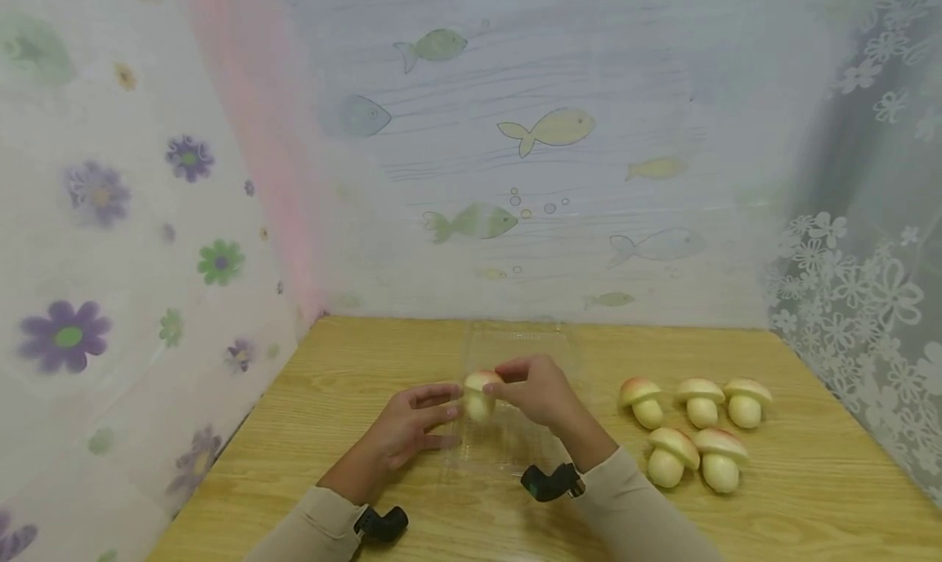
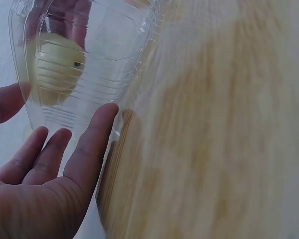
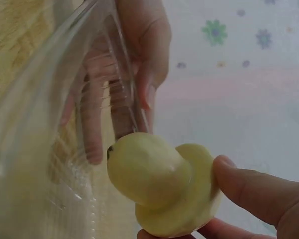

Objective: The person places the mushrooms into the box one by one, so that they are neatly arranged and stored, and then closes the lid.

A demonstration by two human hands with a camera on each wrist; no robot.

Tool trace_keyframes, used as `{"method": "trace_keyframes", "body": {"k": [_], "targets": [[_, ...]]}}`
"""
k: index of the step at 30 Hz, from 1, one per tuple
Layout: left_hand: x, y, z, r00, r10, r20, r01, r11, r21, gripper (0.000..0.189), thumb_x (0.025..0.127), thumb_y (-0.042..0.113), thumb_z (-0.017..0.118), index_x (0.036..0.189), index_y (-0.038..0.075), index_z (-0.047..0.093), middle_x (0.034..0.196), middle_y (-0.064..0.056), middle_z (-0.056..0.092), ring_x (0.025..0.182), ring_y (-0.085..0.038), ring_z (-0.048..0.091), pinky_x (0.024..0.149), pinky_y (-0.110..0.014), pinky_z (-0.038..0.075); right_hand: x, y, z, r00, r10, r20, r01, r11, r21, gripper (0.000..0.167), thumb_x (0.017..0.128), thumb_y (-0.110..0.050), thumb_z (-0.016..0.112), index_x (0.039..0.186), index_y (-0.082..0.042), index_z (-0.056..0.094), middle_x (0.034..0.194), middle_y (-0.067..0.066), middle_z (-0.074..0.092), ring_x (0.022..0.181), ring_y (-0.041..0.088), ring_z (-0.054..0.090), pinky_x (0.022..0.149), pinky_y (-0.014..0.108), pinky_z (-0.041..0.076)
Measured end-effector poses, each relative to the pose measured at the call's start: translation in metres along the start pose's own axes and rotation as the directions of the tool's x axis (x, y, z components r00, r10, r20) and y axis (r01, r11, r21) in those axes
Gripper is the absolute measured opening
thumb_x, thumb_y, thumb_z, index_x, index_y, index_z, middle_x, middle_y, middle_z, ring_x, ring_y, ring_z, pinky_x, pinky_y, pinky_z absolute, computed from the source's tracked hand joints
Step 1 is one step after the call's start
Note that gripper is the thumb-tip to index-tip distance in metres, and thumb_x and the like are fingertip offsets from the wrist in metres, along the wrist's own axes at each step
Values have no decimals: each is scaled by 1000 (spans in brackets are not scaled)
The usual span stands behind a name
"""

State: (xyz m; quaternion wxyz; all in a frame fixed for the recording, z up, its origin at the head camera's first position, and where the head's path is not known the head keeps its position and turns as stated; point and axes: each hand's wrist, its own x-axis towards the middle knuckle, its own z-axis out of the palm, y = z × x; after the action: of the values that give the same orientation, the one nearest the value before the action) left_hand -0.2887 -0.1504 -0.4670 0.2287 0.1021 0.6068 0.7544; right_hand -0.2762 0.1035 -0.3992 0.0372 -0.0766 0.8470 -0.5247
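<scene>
My right hand pinches a mushroom by its cap between thumb and fingers, over a clear plastic clamshell box. This mushroom is pale yellow with a reddish cap top; its round stem points toward the box in the right wrist view, with a dark spot on its end. Through the clear wall in the left wrist view, the pale stem shows. My left hand is at the left side of the box, its spread fingers against the plastic wall.
Several similar mushrooms lie in two rows on the wooden table at the right. The clear lid of the box stands raised toward the back. A fish-patterned wall covering borders the table's far edge.
</scene>
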Motion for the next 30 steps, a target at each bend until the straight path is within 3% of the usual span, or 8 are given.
{"method": "trace_keyframes", "body": {"k": [7, 16, 23, 30], "targets": [[1, 0, 0, 1000, 21, 11, -21, 1000, 7, 57, 100, 11, 70, 152, 1, 47, 157, -16, 46, 124, -25, 62, 97, -53, 58, 3, 3, 9, 1000, 20, 10, -21, 997, 77, 42, 90, -27, 83, 125, -4, 74, 122, 10, 74, 115, 28, 68, 94, 47, 59], [0, -1, 0, 1000, 19, 14, -19, 1000, 24, 60, 99, 11, 71, 152, 0, 46, 159, -17, 44, 132, -29, 56, 99, -53, 57, 1, 7, 16, 999, 38, -25, -37, 999, 26, 41, 90, -25, 83, 123, -4, 74, 124, 10, 72, 119, 32, 64, 97, 50, 56], [0, -1, 0, 1000, 18, 13, -18, 1000, 17, 62, 99, 10, 71, 153, -2, 43, 160, -20, 42, 130, -25, 58, 97, -52, 58, 1, 13, 20, 999, 45, -8, -45, 999, 8, 40, 90, -22, 83, 123, -2, 73, 123, 12, 72, 112, 30, 68, 85, 41, 61], [1, -2, 0, 1000, 17, 8, -17, 1000, 17, 62, 98, 9, 71, 153, -2, 44, 160, -20, 42, 130, -26, 58, 97, -52, 58, 3, 16, 22, 999, 26, -21, -26, 999, -43, 41, 90, -24, 82, 124, -2, 73, 123, 12, 73, 120, 35, 65, 89, 46, 59]]}}
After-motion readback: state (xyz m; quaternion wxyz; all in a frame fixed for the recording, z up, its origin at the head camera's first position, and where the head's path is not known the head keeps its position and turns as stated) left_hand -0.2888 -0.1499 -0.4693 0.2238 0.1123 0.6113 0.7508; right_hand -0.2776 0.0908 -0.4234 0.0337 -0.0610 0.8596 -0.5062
